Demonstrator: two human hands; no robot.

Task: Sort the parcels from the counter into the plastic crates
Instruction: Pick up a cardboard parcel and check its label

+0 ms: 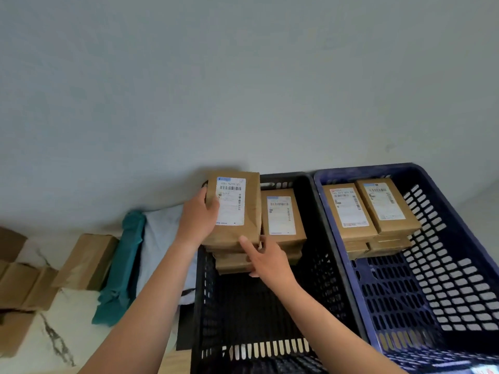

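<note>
Left hand (198,214) grasps a labelled kraft parcel (235,211) by its far-side edge, thumb laid across the front beside the white label and fingers wrapped behind. It holds the parcel tilted over the black crate (318,265), just above a stack of similar parcels (232,261). Whether the parcel's lower edge already rests on that stack I cannot tell. The right hand (266,261), nearer the body, is loose rather than clenched. Its index finger lies straight against the parcel's near lower corner and its other fingers rest against the stack beneath, apparently steadying it.

Just to the right of both hands, a second stack (280,217) stands in the same crate. Further right, the blue crate (459,265) touches the black one and holds two more stacks (348,209) side by side at its far end. The near halves of both crates show bare floor.

Judging from this, the sorting is well under way but unfinished. Left of the left forearm, on the marbled counter (35,346), several items wait: a pale soft package (159,238), a teal wrapped one (121,265), and brown cardboard parcels (86,260) beyond them.
</note>
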